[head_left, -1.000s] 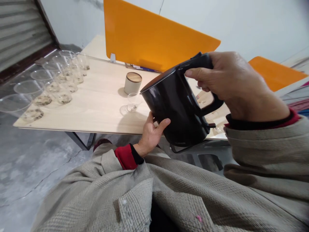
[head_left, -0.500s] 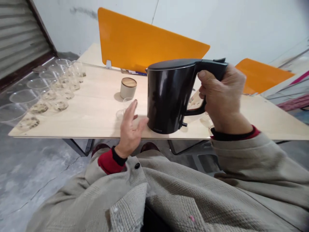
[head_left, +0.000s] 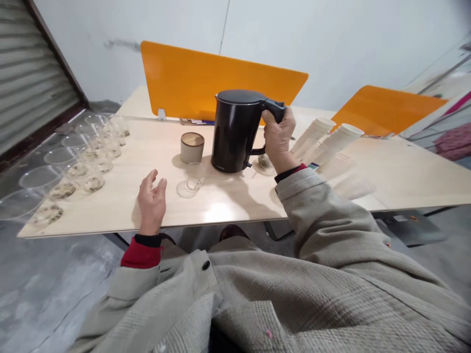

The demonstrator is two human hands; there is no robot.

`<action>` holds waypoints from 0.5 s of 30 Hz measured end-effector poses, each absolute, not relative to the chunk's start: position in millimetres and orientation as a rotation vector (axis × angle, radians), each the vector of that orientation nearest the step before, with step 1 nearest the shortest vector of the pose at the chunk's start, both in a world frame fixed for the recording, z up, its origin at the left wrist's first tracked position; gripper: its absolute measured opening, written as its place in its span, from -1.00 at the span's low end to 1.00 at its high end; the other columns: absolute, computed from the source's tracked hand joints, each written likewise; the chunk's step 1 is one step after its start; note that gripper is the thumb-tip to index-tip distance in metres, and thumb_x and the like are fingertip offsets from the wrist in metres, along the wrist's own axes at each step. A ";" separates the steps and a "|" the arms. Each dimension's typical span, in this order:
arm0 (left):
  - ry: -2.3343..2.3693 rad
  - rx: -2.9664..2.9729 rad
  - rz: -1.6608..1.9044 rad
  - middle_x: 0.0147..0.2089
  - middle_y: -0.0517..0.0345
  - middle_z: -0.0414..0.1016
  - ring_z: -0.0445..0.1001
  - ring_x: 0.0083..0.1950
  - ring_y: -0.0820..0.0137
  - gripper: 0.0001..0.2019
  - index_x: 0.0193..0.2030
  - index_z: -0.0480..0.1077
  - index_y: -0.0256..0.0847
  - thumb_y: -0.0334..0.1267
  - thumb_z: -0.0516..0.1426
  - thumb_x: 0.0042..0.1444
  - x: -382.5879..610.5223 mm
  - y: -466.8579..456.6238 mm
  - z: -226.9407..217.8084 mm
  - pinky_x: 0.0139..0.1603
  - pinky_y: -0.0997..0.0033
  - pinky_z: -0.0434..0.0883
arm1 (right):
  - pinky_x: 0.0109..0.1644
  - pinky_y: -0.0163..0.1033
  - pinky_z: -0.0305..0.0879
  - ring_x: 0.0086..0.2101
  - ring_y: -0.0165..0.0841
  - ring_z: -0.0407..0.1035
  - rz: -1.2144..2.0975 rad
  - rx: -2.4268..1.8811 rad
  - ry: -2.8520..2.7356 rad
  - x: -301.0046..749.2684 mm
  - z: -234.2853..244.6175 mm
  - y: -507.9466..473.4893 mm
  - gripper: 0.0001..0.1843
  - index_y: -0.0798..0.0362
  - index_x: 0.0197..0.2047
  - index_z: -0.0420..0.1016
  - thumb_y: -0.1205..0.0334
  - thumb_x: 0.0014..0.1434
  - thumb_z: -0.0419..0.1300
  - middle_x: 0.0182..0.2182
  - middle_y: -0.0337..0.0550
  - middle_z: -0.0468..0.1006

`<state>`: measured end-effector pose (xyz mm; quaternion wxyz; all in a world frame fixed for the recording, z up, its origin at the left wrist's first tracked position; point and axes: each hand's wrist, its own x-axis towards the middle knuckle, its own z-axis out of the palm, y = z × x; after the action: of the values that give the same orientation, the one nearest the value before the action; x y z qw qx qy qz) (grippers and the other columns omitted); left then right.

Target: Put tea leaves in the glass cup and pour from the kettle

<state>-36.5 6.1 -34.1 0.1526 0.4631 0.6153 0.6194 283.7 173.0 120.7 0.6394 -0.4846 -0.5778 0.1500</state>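
A black electric kettle, lid closed, is upright over the middle of the table; whether its base touches the wood I cannot tell. My right hand is wrapped around its handle. To the left, my left hand hovers near the table's front edge, fingers apart and holding nothing. Between my left hand and the kettle stands a clear plastic cup with a few dark bits inside. Just behind that cup sits a grey canister with a wooden lid.
Several clear cups with dried bits in the bottom stand in rows at the table's left. Stacks of cups lie on the right, past a small strainer-like item. An orange divider rises behind the kettle.
My right hand has carried the kettle away from me, toward the back of the table and slightly left. My left hand has drawn off leftward from the kettle and the clear cup.
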 end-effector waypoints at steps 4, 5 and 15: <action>1.738 1.392 1.679 0.34 -0.16 0.59 0.56 0.36 0.09 -0.45 0.26 0.52 -0.15 0.17 0.20 0.31 -31.1 4.9 -29.8 0.27 0.09 0.60 | -0.21 -0.21 0.53 -0.08 -0.25 0.55 0.350 -1.125 -1.294 285.0 118.0 191.0 -0.68 -0.08 -0.15 0.41 -0.10 0.30 0.35 -0.18 -0.20 0.54; 1.737 1.401 1.668 0.34 -0.14 0.59 0.56 0.35 0.09 -0.46 0.25 0.53 -0.14 0.17 0.20 0.30 -30.3 4.4 -29.0 0.26 0.09 0.60 | -0.22 -0.22 0.51 -0.11 -0.26 0.54 0.361 -1.129 -1.292 287.0 117.9 196.0 -0.68 -0.08 -0.17 0.38 -0.10 0.30 0.35 -0.21 -0.22 0.52; 1.739 1.409 1.593 0.28 -0.09 0.64 0.56 0.34 0.08 -0.47 0.18 0.57 -0.11 0.22 0.15 0.32 -30.3 2.9 -29.1 0.27 0.05 0.58 | -0.14 -0.21 0.43 -0.27 -0.37 0.35 0.465 -1.129 -1.180 314.9 103.2 242.3 -0.77 -0.08 -0.29 0.25 0.23 0.09 0.28 -0.30 -0.33 0.39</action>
<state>-30.3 2.9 -29.1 0.1959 0.5029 0.6207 0.5687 314.9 242.3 103.2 0.6607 -0.4990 -0.5217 0.2055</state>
